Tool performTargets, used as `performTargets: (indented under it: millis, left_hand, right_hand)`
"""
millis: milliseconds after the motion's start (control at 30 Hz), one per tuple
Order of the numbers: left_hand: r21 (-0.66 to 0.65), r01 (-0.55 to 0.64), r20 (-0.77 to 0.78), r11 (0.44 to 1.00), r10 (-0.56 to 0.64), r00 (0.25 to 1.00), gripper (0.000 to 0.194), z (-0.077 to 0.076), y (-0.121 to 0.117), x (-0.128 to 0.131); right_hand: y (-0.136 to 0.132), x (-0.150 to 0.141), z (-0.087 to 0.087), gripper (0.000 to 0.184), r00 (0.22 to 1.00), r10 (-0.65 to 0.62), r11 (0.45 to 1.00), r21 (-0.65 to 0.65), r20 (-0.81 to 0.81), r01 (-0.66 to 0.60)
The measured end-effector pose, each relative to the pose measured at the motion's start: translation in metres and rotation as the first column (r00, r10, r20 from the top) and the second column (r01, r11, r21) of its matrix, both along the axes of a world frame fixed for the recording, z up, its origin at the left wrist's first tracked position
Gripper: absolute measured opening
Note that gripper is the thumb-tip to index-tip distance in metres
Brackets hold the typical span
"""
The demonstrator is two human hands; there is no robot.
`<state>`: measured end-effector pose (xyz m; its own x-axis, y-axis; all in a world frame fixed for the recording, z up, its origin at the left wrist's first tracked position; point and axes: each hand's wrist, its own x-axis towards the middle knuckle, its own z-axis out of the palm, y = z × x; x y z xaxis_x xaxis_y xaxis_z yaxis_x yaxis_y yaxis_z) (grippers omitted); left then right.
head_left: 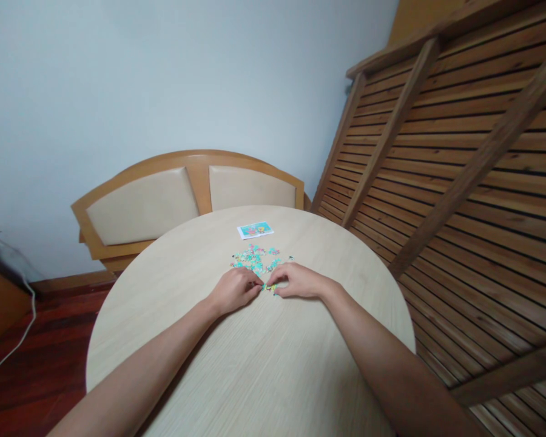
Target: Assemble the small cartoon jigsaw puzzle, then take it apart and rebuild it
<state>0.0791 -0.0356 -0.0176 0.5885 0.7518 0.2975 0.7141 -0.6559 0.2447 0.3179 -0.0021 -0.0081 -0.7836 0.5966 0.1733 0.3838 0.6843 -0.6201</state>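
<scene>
Several small jigsaw puzzle pieces (271,287), yellow and teal, lie together between my hands on the round table (255,364). My left hand (236,289) is closed, thumb and forefinger pinched at the left edge of these pieces. From the right, my right hand (299,280) curls its thumb and fingers around the other side of the same cluster, its fingertips touching it. Just beyond my hands spreads a loose pile of puzzle pieces (251,257), mostly turquoise with some pink and yellow. The exact piece under each fingertip is too small to make out.
Behind the pile lies a picture card (255,230) with a turquoise print. A dark piece (292,258) sits apart at the right. A padded headboard (195,182) stands behind the table, a slatted wooden panel (437,164) leans at the right, and a white cable (31,309) hangs at the left.
</scene>
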Motion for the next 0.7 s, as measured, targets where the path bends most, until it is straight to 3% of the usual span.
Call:
performTargets:
  millis: [233, 533, 600, 700]
  left_hand:
    - [0.019, 0.051, -0.022, 0.999, -0.05, 0.998, 0.019, -0.002, 0.003, -0.001]
    - [0.063, 0.117, -0.042, 0.991, -0.115, 0.993, 0.022, -0.003, 0.003, -0.003]
    - [0.075, 0.134, -0.064, 0.988, -0.129, 0.99, 0.023, -0.002, 0.002, -0.004]
    - [0.08, 0.144, -0.086, 0.986, -0.137, 0.987, 0.023, 0.002, -0.001, -0.003]
  right_hand:
    - [-0.001, -0.003, 0.002, 0.031, 0.995, -0.035, 0.979, 0.202, 0.088, 0.017]
    - [-0.002, -0.004, 0.0, 0.022, 0.997, -0.032, 0.982, 0.186, 0.064, 0.019]
    - [0.002, -0.003, -0.003, 0.022, 0.997, -0.068, 0.982, 0.18, 0.037, 0.06]
    - [0.011, 0.002, -0.009, 0.027, 0.971, -0.233, 0.942, 0.237, -0.052, 0.239]
